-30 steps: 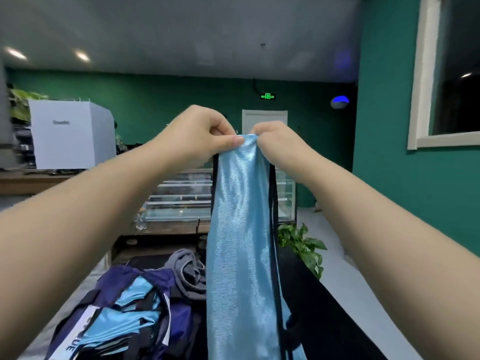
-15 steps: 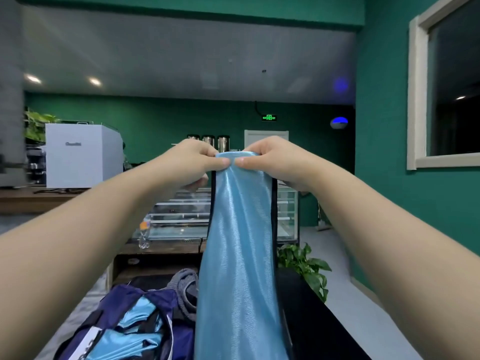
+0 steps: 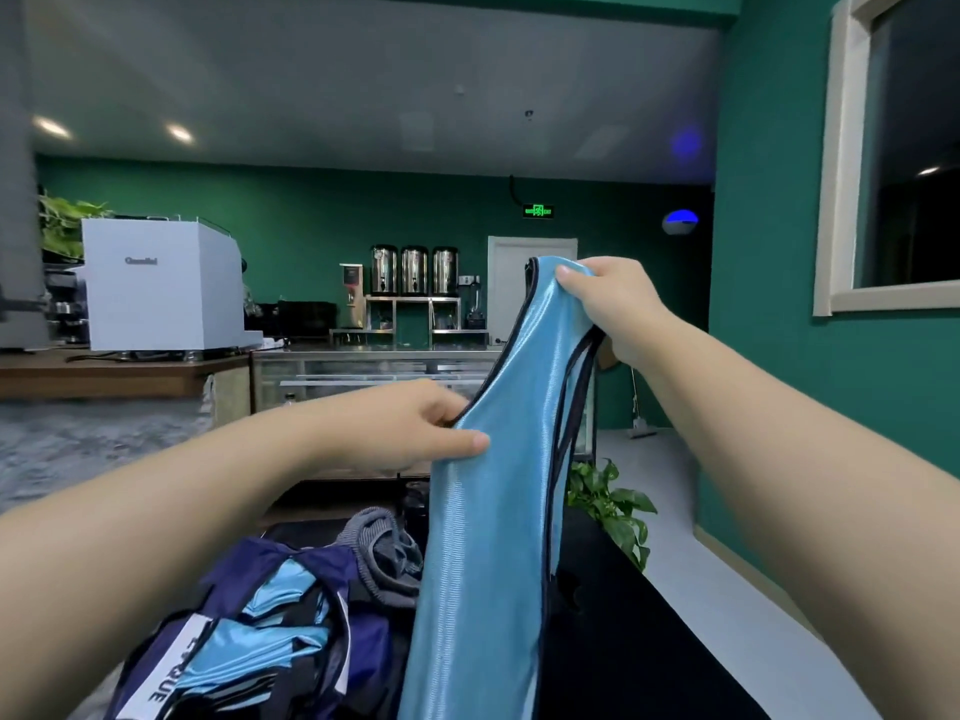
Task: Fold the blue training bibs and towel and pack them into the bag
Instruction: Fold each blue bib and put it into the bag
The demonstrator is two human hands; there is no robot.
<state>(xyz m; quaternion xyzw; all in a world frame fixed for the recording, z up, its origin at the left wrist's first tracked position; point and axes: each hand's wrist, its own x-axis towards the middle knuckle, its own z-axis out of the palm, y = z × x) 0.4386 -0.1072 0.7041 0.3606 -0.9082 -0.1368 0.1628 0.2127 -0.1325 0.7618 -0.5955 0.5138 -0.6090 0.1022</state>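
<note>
A shiny light-blue training bib [image 3: 483, 537] with black trim hangs lengthwise in front of me. My right hand [image 3: 608, 304] grips its top end, held high. My left hand [image 3: 415, 433] pinches its left edge lower down, thumb on the front of the cloth. Below, a navy bag [image 3: 291, 574] lies open on the black table, with more light-blue bibs [image 3: 254, 652] inside it. A grey towel [image 3: 382, 553] lies bunched behind the bag. The bib's lower end runs out of frame.
The black table [image 3: 623, 641] stretches to the right of the bag. A green potted plant [image 3: 613, 506] stands past its far edge. A counter with a white machine [image 3: 156, 283] and a glass display case [image 3: 363, 376] lie beyond.
My left hand has left the top of the bib and slid down its left edge. My right hand alone keeps the top end, shifted to the right. The view has tilted up.
</note>
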